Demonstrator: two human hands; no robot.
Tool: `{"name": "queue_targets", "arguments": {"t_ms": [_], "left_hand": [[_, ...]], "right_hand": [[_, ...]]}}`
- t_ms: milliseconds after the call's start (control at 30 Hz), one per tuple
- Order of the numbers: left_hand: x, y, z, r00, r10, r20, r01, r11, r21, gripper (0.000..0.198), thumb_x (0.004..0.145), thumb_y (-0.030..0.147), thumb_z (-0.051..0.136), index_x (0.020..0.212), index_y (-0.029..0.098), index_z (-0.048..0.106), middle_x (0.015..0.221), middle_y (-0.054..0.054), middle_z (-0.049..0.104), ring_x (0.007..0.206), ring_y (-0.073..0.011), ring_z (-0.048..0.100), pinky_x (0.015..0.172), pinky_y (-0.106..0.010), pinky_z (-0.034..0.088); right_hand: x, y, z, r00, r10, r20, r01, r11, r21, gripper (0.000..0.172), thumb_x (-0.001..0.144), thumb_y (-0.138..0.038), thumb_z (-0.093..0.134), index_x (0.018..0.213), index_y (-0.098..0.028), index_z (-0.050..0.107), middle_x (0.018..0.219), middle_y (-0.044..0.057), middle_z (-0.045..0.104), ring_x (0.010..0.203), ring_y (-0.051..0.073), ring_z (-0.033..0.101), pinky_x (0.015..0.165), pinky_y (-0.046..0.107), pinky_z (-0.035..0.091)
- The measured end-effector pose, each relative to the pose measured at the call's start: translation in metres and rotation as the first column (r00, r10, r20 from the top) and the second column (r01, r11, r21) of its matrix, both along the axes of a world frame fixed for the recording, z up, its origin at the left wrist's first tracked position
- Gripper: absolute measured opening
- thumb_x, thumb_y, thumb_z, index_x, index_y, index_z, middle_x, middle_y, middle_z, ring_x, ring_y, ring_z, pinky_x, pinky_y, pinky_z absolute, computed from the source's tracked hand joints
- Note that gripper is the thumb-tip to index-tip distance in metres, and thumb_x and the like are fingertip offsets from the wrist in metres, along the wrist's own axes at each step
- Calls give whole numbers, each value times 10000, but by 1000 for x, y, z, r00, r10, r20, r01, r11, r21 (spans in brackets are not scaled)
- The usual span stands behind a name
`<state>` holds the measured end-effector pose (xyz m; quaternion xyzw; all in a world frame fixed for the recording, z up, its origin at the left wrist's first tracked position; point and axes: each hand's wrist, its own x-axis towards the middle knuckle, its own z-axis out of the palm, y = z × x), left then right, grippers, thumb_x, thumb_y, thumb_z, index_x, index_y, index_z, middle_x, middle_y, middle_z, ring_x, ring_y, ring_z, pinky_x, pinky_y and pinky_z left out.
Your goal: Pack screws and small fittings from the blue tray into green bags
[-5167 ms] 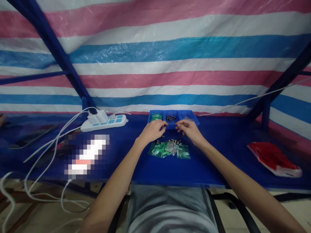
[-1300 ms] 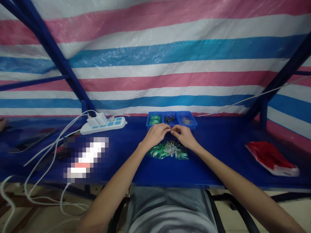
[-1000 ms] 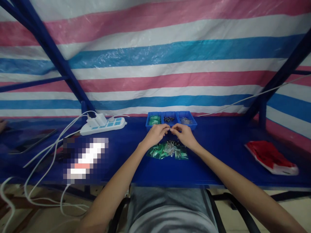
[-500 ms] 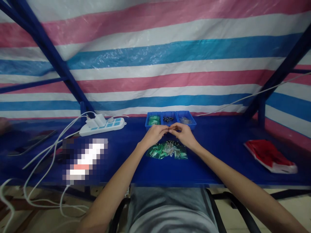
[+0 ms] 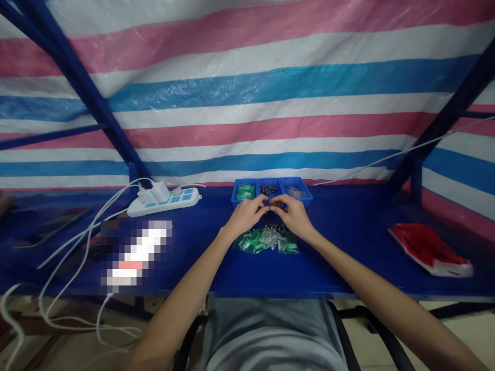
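My left hand (image 5: 244, 215) and my right hand (image 5: 291, 215) meet fingertip to fingertip above the blue table (image 5: 348, 257), both pinched on a tiny part I cannot make out. Just below them lies a pile of small green packets and metal parts (image 5: 266, 240). Right behind the hands stands a blue tray with three compartments (image 5: 271, 181): green packets on the left, dark small parts in the middle, clear bits on the right.
A white power strip (image 5: 164, 200) with chargers and white cables (image 5: 73, 242) lies at the left. A red and white bag (image 5: 431, 249) lies at the right. A dark phone (image 5: 50, 224) rests at far left. A striped tarp hangs behind.
My hands have drawn together from a slightly apart pose and stay pinched at the same spot in front of the tray. The pile and tray have not moved.
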<state>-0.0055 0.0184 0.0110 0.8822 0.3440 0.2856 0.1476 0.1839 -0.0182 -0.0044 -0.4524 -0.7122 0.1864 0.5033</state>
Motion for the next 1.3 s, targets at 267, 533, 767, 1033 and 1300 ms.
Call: {"name": "queue_targets", "arguments": {"t_ms": [267,533,767,1033,1300], "left_hand": [[1,-3,0,1000,22,-1,-22,995,100,213,966,345,572,1140,230,613,891,0,750,766,-166,706,673,-246,490],[2,-2,0,999,37,15,-39,989,140,206,987,382,537,1069,236,658,940,10,764,803,-163,719,709,-252,506],[1,1,0,998,60,23,-63,991,121,248,980,410,544,1070,228,688,934,-9,767,797,-173,723,685,-259,509],[0,1,1,999,29,31,-34,987,155,284,1002,389,499,1019,244,742,1019,-18,762,890,-185,716,796,-296,526],[1,-3,3,996,-47,77,34,986,164,270,953,249,534,1171,234,693,1111,-38,733,824,-151,685,765,-284,548]], "right_hand": [[5,8,-4,986,8,-169,-31,991,-133,206,837,-348,650,941,-180,706,871,69,727,799,216,659,690,331,515],[4,14,-16,966,70,-250,-140,952,-274,265,878,-411,574,942,-176,675,783,62,692,734,216,656,485,260,458],[1,8,-11,1000,-12,16,13,997,-82,148,871,-268,596,970,-193,677,876,60,736,816,219,688,754,335,514],[1,3,-6,982,-13,190,16,1000,-12,151,929,-260,548,945,-198,684,853,66,736,789,229,684,714,307,463],[0,4,-5,995,2,98,9,994,-112,267,951,-332,501,771,-202,649,717,25,707,698,199,652,670,288,436]]}}
